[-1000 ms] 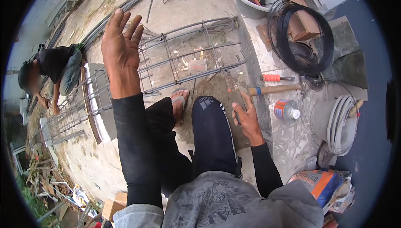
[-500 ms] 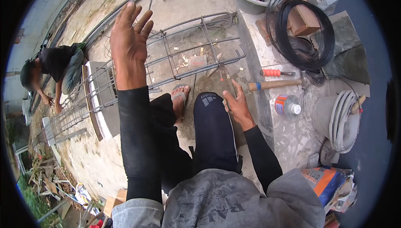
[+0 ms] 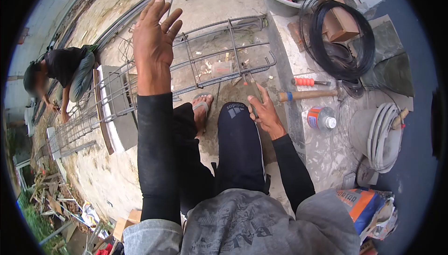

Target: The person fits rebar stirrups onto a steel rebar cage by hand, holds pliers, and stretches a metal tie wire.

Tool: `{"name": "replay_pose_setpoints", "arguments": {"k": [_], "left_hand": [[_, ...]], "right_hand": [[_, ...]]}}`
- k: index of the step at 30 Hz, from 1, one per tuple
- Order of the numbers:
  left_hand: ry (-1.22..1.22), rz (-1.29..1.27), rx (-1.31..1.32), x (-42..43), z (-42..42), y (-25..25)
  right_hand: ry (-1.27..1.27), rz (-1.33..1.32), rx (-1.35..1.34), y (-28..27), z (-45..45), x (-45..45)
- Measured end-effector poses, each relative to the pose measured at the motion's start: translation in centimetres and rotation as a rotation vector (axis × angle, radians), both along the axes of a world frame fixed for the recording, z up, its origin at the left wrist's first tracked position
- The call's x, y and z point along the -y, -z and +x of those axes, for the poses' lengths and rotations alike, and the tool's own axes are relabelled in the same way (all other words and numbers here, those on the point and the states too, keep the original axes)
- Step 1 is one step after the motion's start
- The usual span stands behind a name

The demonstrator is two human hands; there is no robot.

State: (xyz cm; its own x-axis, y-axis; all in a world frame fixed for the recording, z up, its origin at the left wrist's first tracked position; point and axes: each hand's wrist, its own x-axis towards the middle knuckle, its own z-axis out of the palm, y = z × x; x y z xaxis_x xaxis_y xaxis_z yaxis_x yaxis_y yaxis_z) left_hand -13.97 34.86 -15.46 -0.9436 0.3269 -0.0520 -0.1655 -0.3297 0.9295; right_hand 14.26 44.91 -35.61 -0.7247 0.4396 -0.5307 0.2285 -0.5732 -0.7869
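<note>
My left hand point(image 3: 154, 40) is raised above the rebar cage point(image 3: 210, 79), palm up, with its fingers apart and nothing in them. My right hand point(image 3: 268, 115) is closed around the handles of a pair of pincers point(image 3: 252, 89), to the right of my knee. The head of the pincers meets the near bar of the cage close to its right end, beside a stirrup. Whether the jaws grip a tie wire there is too small to tell. The cage runs to the left across concrete blocks point(image 3: 122, 129).
A co-worker point(image 3: 65, 73) crouches at the cage's far left end. To my right are a coil of black wire point(image 3: 366, 35), a red-handled tool point(image 3: 304, 82), a wooden-handled hammer point(image 3: 310, 95), a plastic bottle point(image 3: 319, 117), a bucket point(image 3: 361, 126) and a grey tub point(image 3: 280, 5).
My left hand has shifted slightly right and up. My right hand has moved a little, and the handles of the pincers are now closer together in its grip.
</note>
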Motion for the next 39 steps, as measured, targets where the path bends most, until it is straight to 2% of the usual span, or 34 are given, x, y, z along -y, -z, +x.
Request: {"name": "replay_pose_setpoints", "arguments": {"k": [2, 3, 6, 9, 12, 16, 19, 22, 25, 28, 32, 35, 37, 39], "left_hand": [[0.008, 0.006, -0.005, -0.3, 0.1, 0.0], [0.007, 0.007, -0.004, -0.4, 0.2, -0.1], [0.016, 0.012, -0.003, -0.7, 0.4, 0.1], [0.023, 0.002, 0.0, -1.0, 0.6, 0.3], [0.021, 0.011, 0.005, -1.0, 0.5, 0.3], [0.027, 0.031, -0.009, -1.3, 0.7, 0.5], [0.031, 0.03, -0.001, -1.6, 0.9, 0.2], [0.056, 0.005, -0.019, -1.1, 1.2, -0.1], [0.081, -0.007, -0.026, -1.3, 1.1, -0.1], [0.077, -0.015, -0.036, -1.1, 0.9, -0.1], [0.082, -0.026, -0.037, -1.1, 0.8, -0.1], [0.071, -0.028, -0.031, -0.8, 0.7, -0.2], [0.065, -0.032, -0.032, -0.4, 0.3, -0.3], [0.052, -0.035, -0.034, -0.1, -0.1, -0.3]], "right_hand": [[0.006, 0.136, 0.016, 1.8, 0.6, -1.7], [0.139, 0.124, 0.037, 1.4, 0.3, -1.5], [0.183, 0.114, 0.026, 1.9, -1.1, 0.8], [-0.048, 0.114, 0.05, 1.7, -0.4, -0.2], [0.186, 0.209, 0.094, 1.5, -1.1, -0.7], [-0.163, 0.225, 0.225, 1.0, -2.8, -0.4], [-0.032, 0.13, 0.21, 0.7, -2.5, -3.1], [0.146, 0.096, 0.233, 1.4, -3.8, -1.4], [-0.125, 0.028, 0.147, 1.2, -2.9, -2.3], [0.173, 0.074, 0.2, 2.3, -3.2, -2.2], [-0.018, 0.012, 0.134, 2.4, -3.2, 0.4], [-0.031, 0.114, 0.18, -0.1, -0.6, -0.6], [-0.092, 0.125, 0.236, -4.8, 2.0, -1.0], [-0.118, 0.115, 0.213, -6.8, 4.0, -1.7]]}}
